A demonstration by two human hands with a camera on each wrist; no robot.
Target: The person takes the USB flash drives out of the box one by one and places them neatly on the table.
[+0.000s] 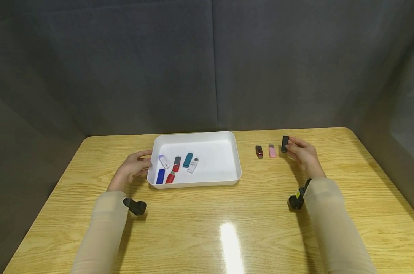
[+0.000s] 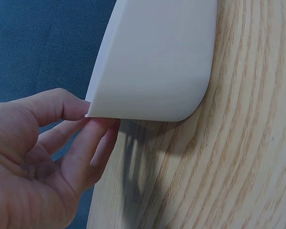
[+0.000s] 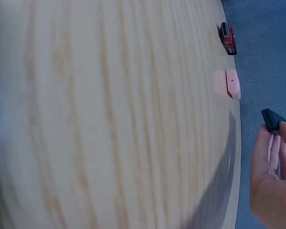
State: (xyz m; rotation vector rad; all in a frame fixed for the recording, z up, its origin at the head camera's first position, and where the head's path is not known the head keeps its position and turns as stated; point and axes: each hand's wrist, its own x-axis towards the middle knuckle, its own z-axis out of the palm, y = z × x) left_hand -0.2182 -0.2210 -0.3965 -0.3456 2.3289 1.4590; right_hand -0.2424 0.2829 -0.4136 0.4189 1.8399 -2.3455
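My right hand [image 1: 303,154] pinches a black USB stick [image 1: 285,144] between thumb and fingertips, above the far right of the table. In the right wrist view the black stick stands out past the fingertips. Just left of it lie a pink USB stick [image 1: 272,151] and a dark red and black USB stick [image 1: 259,151]. The fingertips of my left hand [image 1: 133,166] touch the left end of a white tray [image 1: 217,182], right at its rim and outer wall. Inside lie a teal stick [image 1: 188,160], a white stick [image 1: 193,165] and several other USB sticks, mostly at the left.
The wooden table [image 1: 193,217] ends at a dark grey curtain [image 1: 159,68] just behind the tray. Each forearm carries a small black wrist camera [image 1: 135,206]. A bright glare patch [image 1: 231,243] marks the front of the tabletop.
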